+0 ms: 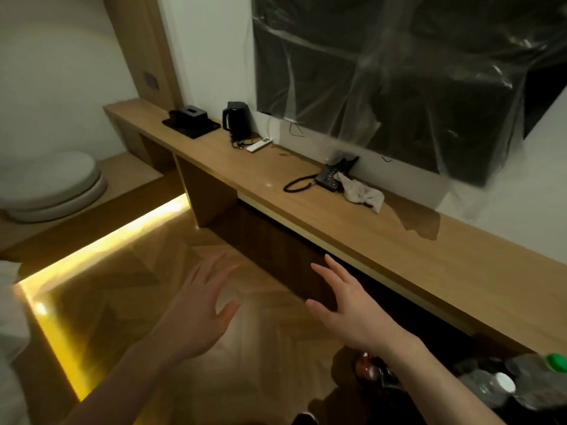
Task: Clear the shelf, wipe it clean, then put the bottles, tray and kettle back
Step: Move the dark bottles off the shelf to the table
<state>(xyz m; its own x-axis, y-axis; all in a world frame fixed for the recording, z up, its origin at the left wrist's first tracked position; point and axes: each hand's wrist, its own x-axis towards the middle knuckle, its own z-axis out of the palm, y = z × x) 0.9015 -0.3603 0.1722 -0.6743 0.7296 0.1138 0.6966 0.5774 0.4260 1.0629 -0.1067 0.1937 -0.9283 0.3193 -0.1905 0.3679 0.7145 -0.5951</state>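
While both hands hung spread and empty over bare floor, left hand (201, 305) & right hand (346, 308) sat just short of the shelf (399, 240) front edge. Kettle (235, 120) and tray (191, 125) stood far along it, well apart from hands; bottles (503, 384) low at right.

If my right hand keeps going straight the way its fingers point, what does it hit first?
Probably the front edge of the wooden shelf. The right hand is open, fingers aimed up toward it, with nothing visible between, though depth is unclear.
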